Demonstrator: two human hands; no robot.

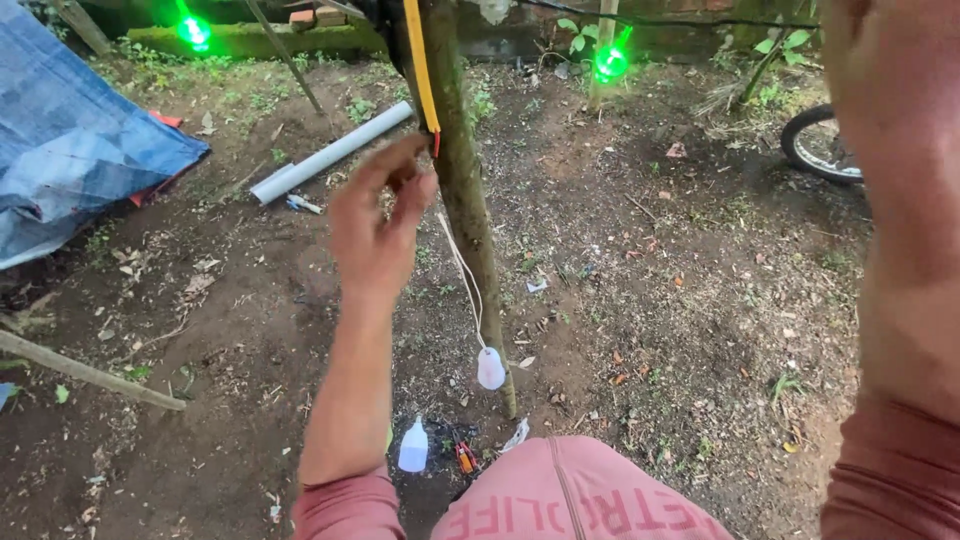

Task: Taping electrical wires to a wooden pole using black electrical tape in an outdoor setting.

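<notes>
Fingers of our left hand (pixel 378 225) pinch together at the yellow strap (pixel 420 62) on the wooden post (pixel 470 210), and thin white string (pixel 462 272) dangles to a small white bobbin (pixel 491 368). Our right hand is off-frame (only forearm (pixel 900 150) shows), so its grip we cannot tell.

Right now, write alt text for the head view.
A person's left hand pinches white string at a thin wooden post wrapped with a yellow strap, a white spool dangling below. The right arm rises blurred nearby.

Salmon-pink sleeves (pixel 350 505), bare forearms
</notes>
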